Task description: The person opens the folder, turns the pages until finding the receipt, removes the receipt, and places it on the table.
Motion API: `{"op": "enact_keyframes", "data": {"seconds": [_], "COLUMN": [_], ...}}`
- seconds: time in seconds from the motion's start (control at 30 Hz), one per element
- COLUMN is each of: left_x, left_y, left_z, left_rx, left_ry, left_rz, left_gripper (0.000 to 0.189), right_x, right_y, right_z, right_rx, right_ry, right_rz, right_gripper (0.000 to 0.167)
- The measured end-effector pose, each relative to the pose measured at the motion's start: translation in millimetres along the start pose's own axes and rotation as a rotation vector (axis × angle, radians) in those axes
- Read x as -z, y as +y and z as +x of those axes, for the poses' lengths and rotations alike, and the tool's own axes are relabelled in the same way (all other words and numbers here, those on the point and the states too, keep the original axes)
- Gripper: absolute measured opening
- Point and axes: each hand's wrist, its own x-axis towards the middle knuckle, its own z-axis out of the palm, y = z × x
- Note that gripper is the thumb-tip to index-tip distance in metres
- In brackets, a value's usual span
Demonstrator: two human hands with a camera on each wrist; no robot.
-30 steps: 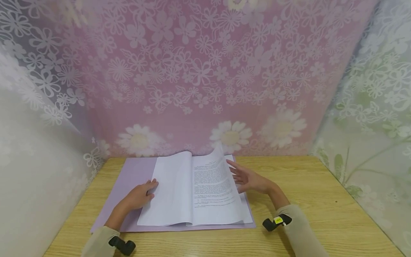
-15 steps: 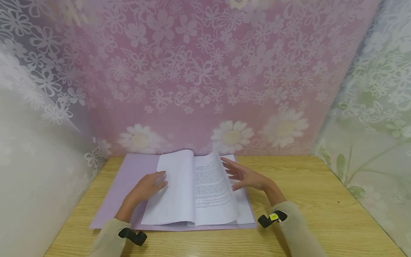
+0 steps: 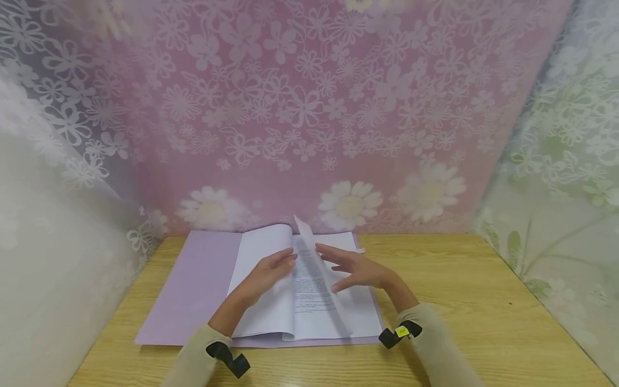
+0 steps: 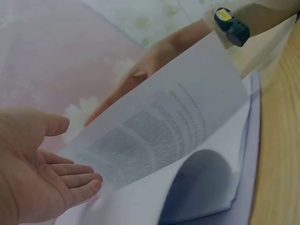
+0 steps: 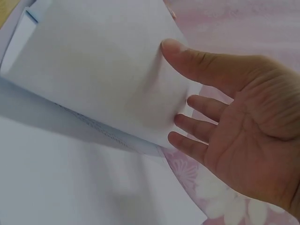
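A stack of white printed sheets (image 3: pixel 271 236) lies open in a lilac folder (image 3: pixel 188 295). One page (image 3: pixel 321 271) stands up on edge near the middle, its text side toward the left. My right hand (image 3: pixel 361 269) is behind that page, fingers spread and fairly straight, with thumb and fingertips against its blank side in the right wrist view. My left hand (image 3: pixel 266 277) hovers over the turned pages, palm facing the raised page (image 4: pixel 187 89) and fingers loosely extended. In the left wrist view, that page hides part of my right hand (image 4: pixel 154 61).
The folder lies on a wood-grain table (image 3: pixel 464 301). A pink flowered curtain (image 3: pixel 290 177) hangs right behind the table's back edge, with pale patterned cloth (image 3: pixel 556 226) along the right side. Each wrist wears a black camera mount (image 3: pixel 229 359).
My right hand has moved left, pushing the page from leaning right to standing nearly upright. My left hand has lifted off the left pages and moved right toward it.
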Motion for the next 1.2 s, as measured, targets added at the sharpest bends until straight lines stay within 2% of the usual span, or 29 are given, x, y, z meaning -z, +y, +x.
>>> {"op": "enact_keyframes", "data": {"seconds": [0.17,0.23,0.63,0.87,1.03,1.2], "left_x": [-10.6,-12.7,-19.3,-19.2,-16.4,-13.4], "left_y": [-2.7,-3.1,-1.9,-3.8,-2.9,-1.8], "left_z": [1.8,2.7,2.6,3.1,4.0,2.2], "left_rx": [0.001,-0.007,-0.007,-0.005,0.037,0.069], "left_ry": [-0.056,-0.056,0.098,0.174,0.232,0.254], "left_rz": [-0.105,-0.128,-0.165,-0.123,-0.099,-0.08], "left_gripper": [0.065,0.064,0.067,0.061,0.061,0.06], "right_x": [-9.9,-13.7,-31.5,-37.4,-38.5,-38.8], "right_y": [-6.2,-9.8,-18.3,-16.8,-17.3,-21.9], "right_z": [4.9,6.3,13.2,16.4,18.1,17.6], "right_rx": [-0.008,-0.007,0.024,0.022,0.021,0.026], "right_ry": [0.018,0.029,0.082,0.105,0.122,0.129], "right_rz": [-0.042,-0.059,-0.066,-0.07,-0.07,-0.058], "right_gripper": [0.098,0.096,0.09,0.088,0.085,0.084]}}
